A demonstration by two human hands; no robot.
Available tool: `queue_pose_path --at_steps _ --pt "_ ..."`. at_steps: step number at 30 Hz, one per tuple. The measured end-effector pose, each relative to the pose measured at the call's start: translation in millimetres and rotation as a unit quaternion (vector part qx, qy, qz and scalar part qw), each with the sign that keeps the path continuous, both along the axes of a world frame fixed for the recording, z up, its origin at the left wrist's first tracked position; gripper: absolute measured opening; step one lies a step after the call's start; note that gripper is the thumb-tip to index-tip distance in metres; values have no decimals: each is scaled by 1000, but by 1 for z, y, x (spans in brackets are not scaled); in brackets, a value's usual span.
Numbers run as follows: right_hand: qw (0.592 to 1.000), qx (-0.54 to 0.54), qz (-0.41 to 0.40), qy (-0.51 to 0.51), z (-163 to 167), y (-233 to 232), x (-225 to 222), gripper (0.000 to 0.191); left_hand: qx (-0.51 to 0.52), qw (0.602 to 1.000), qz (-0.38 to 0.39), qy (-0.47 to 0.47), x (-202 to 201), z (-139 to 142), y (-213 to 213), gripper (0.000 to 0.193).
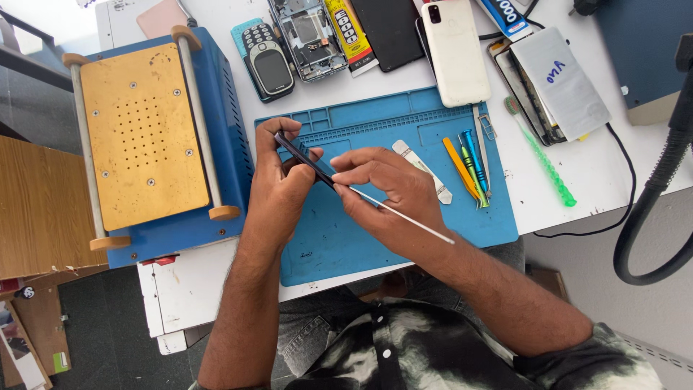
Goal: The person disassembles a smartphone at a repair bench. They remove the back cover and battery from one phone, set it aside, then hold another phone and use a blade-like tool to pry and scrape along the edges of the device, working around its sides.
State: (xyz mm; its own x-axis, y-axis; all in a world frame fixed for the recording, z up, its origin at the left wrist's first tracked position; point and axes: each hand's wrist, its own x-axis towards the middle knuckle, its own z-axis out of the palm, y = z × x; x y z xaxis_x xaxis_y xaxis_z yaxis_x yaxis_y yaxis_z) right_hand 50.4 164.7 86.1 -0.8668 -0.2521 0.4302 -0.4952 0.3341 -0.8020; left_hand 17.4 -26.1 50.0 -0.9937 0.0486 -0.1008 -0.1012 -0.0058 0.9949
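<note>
My left hand (278,191) grips a dark smartphone (307,160) on edge, tilted above the blue work mat (404,130). My right hand (393,191) pinches a thin white stick (411,219) whose tip touches the phone's edge near my fingertips. Both hands hover over the middle of the mat.
A blue machine with a brass-coloured perforated plate (141,133) stands at the left. On the mat lie a metal pry tool (426,170), orange and blue tools (469,170) and tweezers. Behind are a keypad phone (268,61), an opened phone (310,36), a white phone (455,50), a green toothbrush (545,162) and a black hose (650,217).
</note>
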Motion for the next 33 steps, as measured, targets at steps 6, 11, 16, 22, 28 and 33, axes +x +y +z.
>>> queue_pose_path --at_steps 6,11,16,22,28,33 --pt "999 12 -33 -28 -7 -9 5 16 -11 1000 0 1 0 1 0 60" --pt "999 24 -27 -22 -10 -10 4 17 -30 1000 1 -6 -2 3 0 62" --pt "999 29 -26 -23 -11 -11 3 19 -38 999 -1 -15 -1 5 0 63" --pt "999 25 -16 -16 -10 -12 2 18 -37 999 -6 -1 0 5 0 63" --pt "999 33 -5 -14 -9 -11 1 17 -40 999 -4 -1 0 5 0 63" --pt "999 22 10 -36 -7 -9 1 15 -36 999 -6 4 1 6 0 61"
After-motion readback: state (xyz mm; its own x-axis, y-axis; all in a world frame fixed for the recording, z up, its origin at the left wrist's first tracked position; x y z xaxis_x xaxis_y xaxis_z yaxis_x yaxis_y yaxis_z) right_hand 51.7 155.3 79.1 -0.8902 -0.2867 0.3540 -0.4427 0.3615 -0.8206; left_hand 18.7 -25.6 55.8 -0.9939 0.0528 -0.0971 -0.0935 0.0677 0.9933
